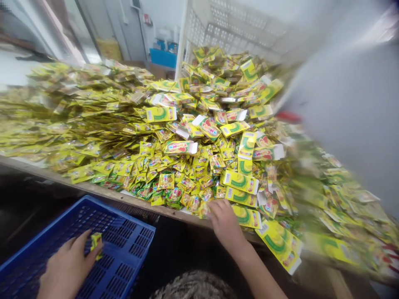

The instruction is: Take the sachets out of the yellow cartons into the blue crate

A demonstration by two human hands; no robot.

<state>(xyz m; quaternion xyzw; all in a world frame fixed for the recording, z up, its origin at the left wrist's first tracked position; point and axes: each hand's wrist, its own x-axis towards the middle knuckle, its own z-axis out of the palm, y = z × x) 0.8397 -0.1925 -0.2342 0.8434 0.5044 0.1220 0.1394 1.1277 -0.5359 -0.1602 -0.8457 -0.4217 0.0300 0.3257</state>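
So the little yellow pack (96,244) is pinched in the left hand (67,263), thumb against fingers, over the blue basket (124,249). Looks super light and kinda crushable, so a soft hold on its sides is probably best. The right hand (222,222) has bent fingers at the small packets (193,203) by the counter (124,199) edge, can't tell if it's gripping any. Yellow boxes (240,182) lie right beside it.

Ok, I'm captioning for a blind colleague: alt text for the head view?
The left hand holds a yellow pack at a blue basket; the right hand is at sachets by the edge of the table. Mostly yellow sachets and boxes lie heaped back into a white crate.
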